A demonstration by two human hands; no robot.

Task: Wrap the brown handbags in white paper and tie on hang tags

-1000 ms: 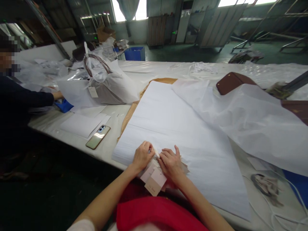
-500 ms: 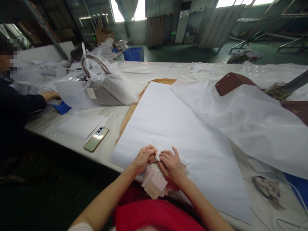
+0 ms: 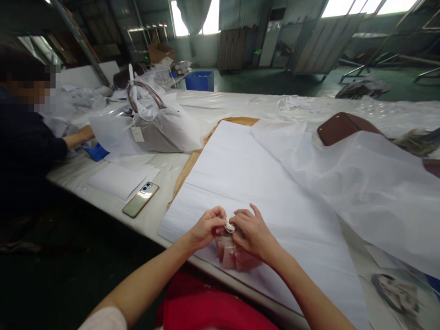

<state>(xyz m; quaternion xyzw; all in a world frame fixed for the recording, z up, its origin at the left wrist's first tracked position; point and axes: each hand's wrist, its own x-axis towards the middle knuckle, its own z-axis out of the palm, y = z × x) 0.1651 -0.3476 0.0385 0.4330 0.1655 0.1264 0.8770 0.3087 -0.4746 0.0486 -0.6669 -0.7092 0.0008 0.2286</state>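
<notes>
My left hand [image 3: 210,225] pinches a bundle of white strings [image 3: 229,226] at the near edge of the table. My right hand [image 3: 250,231] closes on the same strings from the other side, its index finger raised. Below the strings hangs a bunch of pale pink hang tags [image 3: 235,257], blurred by motion and partly covered by my right hand. Beneath both hands lies a stack of large white paper sheets [image 3: 240,169], with brown paper [image 3: 187,172] showing along its left and far edges.
A phone [image 3: 140,200] lies left of the sheets, beside loose white paper [image 3: 118,178]. Behind it stands a wrapped handbag [image 3: 165,128] with a tag. A brown bag [image 3: 347,127] and translucent sheeting [image 3: 371,178] are at right. At left, a co-worker's hand [image 3: 85,133] reaches over the table.
Both hands stay together at the strings. The hang tags have swung up and to the right, from hanging over the table edge onto the sheets. The view has shifted slightly.
</notes>
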